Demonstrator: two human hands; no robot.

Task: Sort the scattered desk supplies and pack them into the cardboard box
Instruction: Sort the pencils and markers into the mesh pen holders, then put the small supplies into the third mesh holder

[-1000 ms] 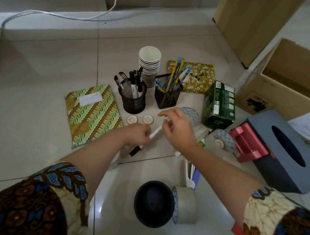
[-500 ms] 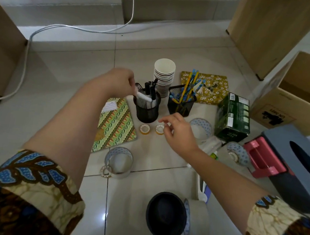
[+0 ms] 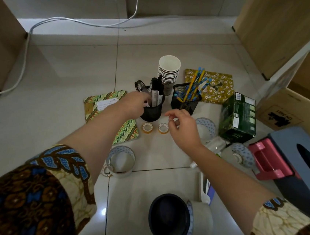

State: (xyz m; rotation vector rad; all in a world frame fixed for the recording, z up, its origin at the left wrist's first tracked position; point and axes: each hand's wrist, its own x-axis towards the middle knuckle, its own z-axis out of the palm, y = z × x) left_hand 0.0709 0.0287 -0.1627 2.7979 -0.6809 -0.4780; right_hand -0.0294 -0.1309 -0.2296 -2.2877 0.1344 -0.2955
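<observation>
My left hand (image 3: 134,103) reaches into the round black mesh cup (image 3: 151,114) of markers, fingertips pinched on a white marker (image 3: 148,103) at its rim. My right hand (image 3: 183,129) hovers with fingers apart and nothing in it, just right of two small yellow tape rolls (image 3: 147,127). A square mesh holder (image 3: 185,101) of blue and yellow pencils stands behind it. The open cardboard box (image 3: 295,105) sits at the far right.
Around the hands are a stack of paper cups (image 3: 168,69), a green notebook (image 3: 103,106), a yellow floral pouch (image 3: 216,85), a green carton (image 3: 238,116), a grey tissue box (image 3: 302,161), a pink dispenser (image 3: 269,164), a large tape roll (image 3: 120,161) and a black bowl (image 3: 168,218).
My left hand carried the white marker from the floor up to the round cup and has lowered it into the rim. My right hand let go of it and stayed near the small tape rolls.
</observation>
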